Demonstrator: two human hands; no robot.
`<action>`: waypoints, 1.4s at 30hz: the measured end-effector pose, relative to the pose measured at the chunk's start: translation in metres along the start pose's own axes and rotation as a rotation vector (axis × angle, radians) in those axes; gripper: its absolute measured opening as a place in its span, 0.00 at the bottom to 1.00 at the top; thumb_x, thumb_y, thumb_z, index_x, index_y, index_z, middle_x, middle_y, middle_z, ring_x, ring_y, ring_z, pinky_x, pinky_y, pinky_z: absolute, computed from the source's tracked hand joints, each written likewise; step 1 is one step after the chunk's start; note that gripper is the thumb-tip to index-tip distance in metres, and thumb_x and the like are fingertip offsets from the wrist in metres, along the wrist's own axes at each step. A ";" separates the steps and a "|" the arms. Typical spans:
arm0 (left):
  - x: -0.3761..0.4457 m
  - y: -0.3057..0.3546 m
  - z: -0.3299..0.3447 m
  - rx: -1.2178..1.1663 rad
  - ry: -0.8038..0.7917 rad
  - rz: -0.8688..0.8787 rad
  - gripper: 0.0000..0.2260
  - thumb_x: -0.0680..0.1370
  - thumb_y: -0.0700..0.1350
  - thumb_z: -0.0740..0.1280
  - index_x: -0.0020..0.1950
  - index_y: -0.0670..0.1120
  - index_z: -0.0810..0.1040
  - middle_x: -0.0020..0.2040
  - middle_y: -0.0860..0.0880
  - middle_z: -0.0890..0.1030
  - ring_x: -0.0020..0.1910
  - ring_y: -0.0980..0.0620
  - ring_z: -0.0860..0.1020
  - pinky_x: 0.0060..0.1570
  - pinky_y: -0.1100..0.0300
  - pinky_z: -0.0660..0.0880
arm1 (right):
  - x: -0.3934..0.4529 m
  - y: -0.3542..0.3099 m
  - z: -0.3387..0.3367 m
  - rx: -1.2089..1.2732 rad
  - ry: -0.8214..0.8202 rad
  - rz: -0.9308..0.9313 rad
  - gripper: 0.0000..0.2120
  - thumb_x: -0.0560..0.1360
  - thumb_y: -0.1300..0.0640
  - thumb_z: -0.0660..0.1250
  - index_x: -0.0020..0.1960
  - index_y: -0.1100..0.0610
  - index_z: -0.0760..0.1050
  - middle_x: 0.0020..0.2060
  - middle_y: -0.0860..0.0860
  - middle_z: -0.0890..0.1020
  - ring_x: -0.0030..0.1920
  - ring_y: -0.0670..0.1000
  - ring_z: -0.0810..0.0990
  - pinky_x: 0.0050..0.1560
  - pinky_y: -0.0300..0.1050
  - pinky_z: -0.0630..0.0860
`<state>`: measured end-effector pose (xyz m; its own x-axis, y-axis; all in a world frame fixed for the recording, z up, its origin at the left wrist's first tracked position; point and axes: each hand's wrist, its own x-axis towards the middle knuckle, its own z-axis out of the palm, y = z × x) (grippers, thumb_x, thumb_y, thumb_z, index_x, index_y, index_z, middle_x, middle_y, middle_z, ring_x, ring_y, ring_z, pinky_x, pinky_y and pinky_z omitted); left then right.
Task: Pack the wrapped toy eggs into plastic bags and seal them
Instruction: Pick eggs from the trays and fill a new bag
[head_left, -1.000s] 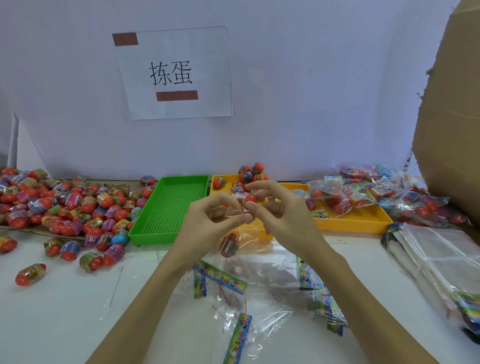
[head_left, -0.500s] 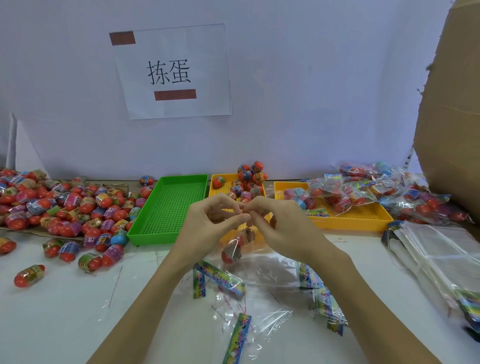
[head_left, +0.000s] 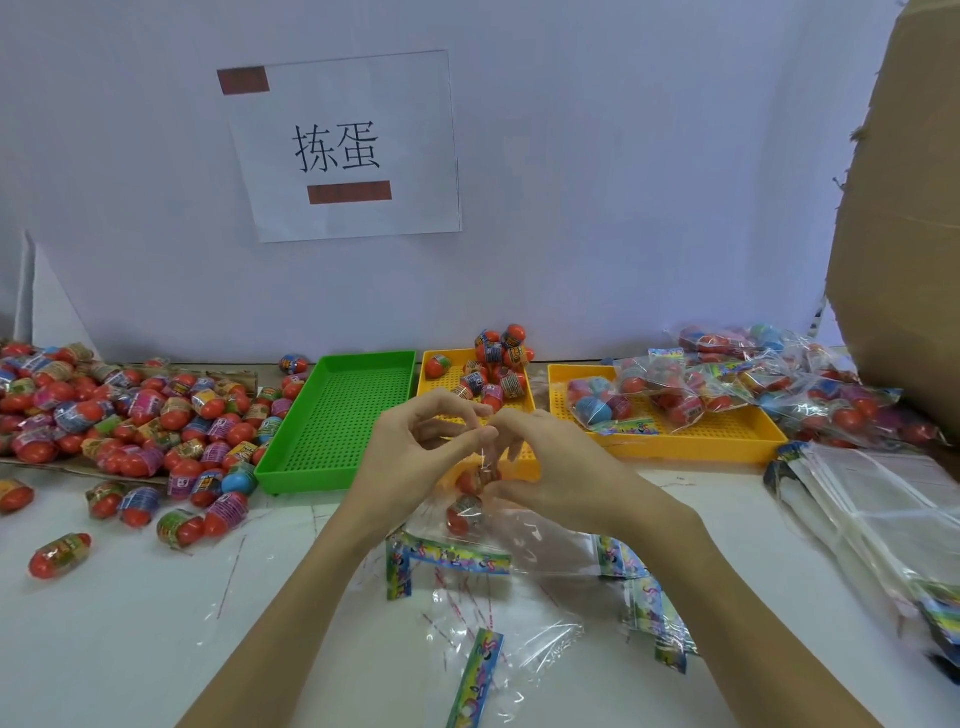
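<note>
1. Head view: a clear plastic bag (head_left: 470, 499) is hanging between both hands just above the tabletop (head_left: 130, 649), its mouth pointing up and its long axis running roughly upright. Two wrapped toy eggs (head_left: 464, 512) are sitting inside it, one above the other, red ends showing.
2. The bag is hanging in front of the near edge of the middle yellow tray (head_left: 524, 467), with the green tray (head_left: 332, 421) just to its left and a second yellow tray (head_left: 691, 441) of filled bags to the right.
3. Open tabletop is lying at the near left; flat empty bags (head_left: 488, 649) are crowding the space under and ahead of the wrists, and a loose egg pile (head_left: 130, 415) is covering the far left.
4. The left hand (head_left: 415, 457) is reaching in from the lower left, thumb and forefinger forming a pinching grip on the bag's top edge, the other fingers arching above.
5. The right hand (head_left: 550, 467) is coming from the lower right, its fingers curling around the bag's top opposite the left, the fingertips of both hands almost meeting.
</note>
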<state>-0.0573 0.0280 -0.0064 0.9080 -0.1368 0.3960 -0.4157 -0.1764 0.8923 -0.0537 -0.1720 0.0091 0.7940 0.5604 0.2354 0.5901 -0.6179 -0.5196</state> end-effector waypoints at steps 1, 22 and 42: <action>0.001 0.000 0.000 -0.001 -0.008 -0.005 0.11 0.76 0.48 0.77 0.54 0.45 0.82 0.57 0.50 0.87 0.50 0.48 0.87 0.54 0.53 0.84 | 0.000 0.000 0.000 0.001 0.024 0.003 0.15 0.78 0.51 0.74 0.58 0.43 0.71 0.50 0.39 0.79 0.52 0.42 0.75 0.48 0.34 0.71; 0.001 0.003 -0.009 -0.030 -0.116 -0.228 0.30 0.66 0.48 0.84 0.66 0.53 0.80 0.53 0.48 0.87 0.47 0.50 0.87 0.50 0.58 0.84 | -0.001 0.004 -0.009 0.233 0.363 0.022 0.06 0.80 0.61 0.71 0.56 0.54 0.80 0.53 0.46 0.81 0.53 0.42 0.79 0.48 0.37 0.79; 0.000 0.005 0.001 -0.165 -0.065 -0.246 0.16 0.79 0.38 0.74 0.65 0.48 0.81 0.49 0.46 0.89 0.48 0.49 0.88 0.46 0.66 0.80 | 0.002 0.003 -0.002 0.214 0.457 0.117 0.03 0.77 0.56 0.75 0.49 0.54 0.81 0.42 0.41 0.83 0.47 0.39 0.81 0.46 0.35 0.80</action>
<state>-0.0591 0.0261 -0.0020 0.9730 -0.1725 0.1536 -0.1646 -0.0516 0.9850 -0.0495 -0.1742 0.0098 0.8639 0.1662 0.4754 0.4881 -0.5088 -0.7091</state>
